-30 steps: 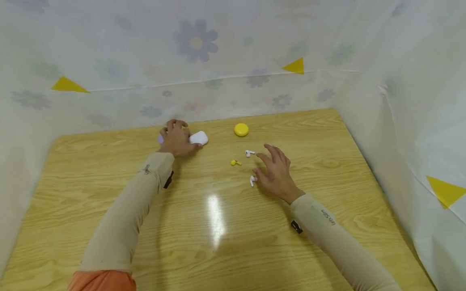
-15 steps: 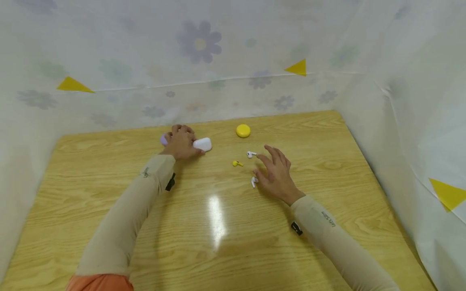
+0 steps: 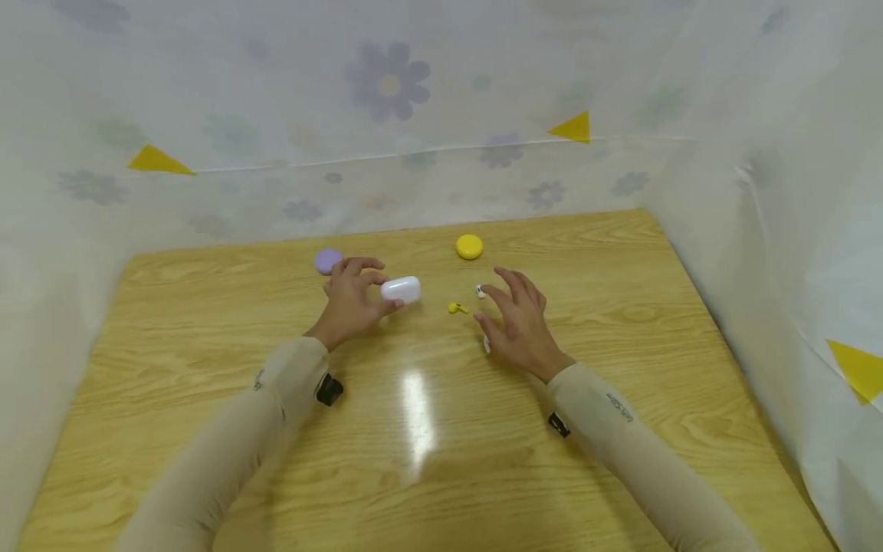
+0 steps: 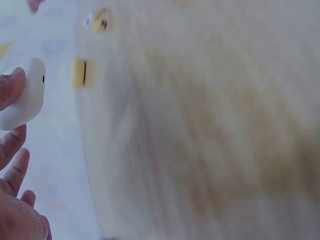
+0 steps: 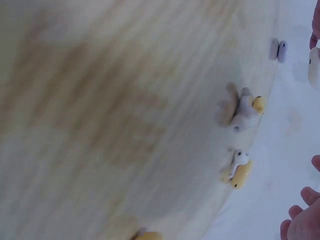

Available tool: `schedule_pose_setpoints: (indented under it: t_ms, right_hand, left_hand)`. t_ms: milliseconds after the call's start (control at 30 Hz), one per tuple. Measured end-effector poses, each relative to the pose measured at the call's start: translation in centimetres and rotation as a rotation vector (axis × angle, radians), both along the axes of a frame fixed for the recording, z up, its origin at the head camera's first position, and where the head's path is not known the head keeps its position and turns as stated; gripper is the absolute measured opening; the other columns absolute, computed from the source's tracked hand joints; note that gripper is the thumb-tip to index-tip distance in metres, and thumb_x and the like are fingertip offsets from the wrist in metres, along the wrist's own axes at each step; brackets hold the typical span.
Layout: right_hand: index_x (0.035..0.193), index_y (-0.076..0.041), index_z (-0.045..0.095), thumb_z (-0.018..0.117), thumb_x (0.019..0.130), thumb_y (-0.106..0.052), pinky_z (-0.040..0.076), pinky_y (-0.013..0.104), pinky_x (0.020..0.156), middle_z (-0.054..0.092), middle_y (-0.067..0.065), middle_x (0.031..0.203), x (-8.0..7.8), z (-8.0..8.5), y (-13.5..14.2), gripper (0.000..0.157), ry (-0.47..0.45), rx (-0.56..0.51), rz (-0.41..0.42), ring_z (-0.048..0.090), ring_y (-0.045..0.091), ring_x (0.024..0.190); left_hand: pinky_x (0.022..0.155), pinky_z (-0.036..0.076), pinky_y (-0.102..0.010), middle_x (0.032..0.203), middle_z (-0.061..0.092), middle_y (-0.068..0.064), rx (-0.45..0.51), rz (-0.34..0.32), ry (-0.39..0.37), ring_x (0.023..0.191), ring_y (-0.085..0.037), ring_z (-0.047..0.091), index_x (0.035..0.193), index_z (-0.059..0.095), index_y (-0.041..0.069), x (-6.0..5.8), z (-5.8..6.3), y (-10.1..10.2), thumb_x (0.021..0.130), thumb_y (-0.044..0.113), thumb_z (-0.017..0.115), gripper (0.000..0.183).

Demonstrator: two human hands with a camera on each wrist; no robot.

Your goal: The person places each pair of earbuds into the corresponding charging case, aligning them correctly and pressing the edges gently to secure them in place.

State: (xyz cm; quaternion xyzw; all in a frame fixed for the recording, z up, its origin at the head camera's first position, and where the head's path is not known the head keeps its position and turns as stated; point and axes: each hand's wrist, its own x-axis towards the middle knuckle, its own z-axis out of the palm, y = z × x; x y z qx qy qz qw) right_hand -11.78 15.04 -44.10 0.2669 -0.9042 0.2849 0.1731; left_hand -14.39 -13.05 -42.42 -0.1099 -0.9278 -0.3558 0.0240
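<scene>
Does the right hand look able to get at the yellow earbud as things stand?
Probably yes: the right hand looks empty, and the yellow earbud lies uncovered just to its left, nothing visible between them. The left hand, holding the white case, is clear of that gap.

White case (image 3: 402, 290), white earbud (image 3: 480, 293), yellow earbud (image 3: 453, 308), flower-patterned backdrop (image 3: 388, 100).

Light's soft and pretty even in the head view, except one white glare streak (image 3: 418, 422) on the table (image 3: 172, 330), just below center. My sleeves (image 3: 228, 437) throw only faint, fuzzy shadows. Both wrist views come out bluish and washed out (hazy, honestly), wood grain smeared, and my left fingers (image 4: 11, 147) look soft at the left edge.
</scene>
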Motion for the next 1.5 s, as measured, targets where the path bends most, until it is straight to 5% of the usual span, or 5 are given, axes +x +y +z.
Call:
schedule_pose_setpoints:
  t_ms: [200,467,1500]
  right_hand:
    - [0.108,-0.005,0.058,0.064,0.079,-0.023,0.026,0.056,0.093,0.04,0.018,0.133,-0.2,1.5,-2.1,0.035,0.062,-0.003,0.093,0.034,0.036,0.123]
    - [0.108,-0.008,0.059,0.063,0.08,-0.03,0.026,0.055,0.096,0.04,0.014,0.136,0.2,2.6,-3.8,0.036,0.02,0.051,0.194,0.033,0.035,0.127]
    - [0.097,-0.012,0.06,0.059,0.084,-0.025,0.026,0.053,0.098,0.048,0.011,0.123,0.6,2.7,-4.3,0.018,-0.056,0.164,0.265,0.034,0.033,0.127]
  left_hand:
    - [0.087,0.019,-0.054,0.12,0.05,-0.002,0.078,-0.026,0.024,0.121,-0.032,0.028,0.085,0.066,0.008,2.8,-0.2,1.5,0.065,0.028,0.078,0.031]
    - [0.087,0.021,-0.056,0.12,0.05,0.0,0.103,-0.06,0.036,0.121,-0.03,0.029,0.084,0.066,0.01,4.4,-0.8,2.8,0.065,0.025,0.077,0.026]
    - [0.087,0.023,-0.054,0.117,0.051,0.001,0.108,-0.075,0.023,0.121,-0.026,0.031,0.085,0.066,0.012,5.0,-0.8,3.7,0.064,0.02,0.078,0.025]
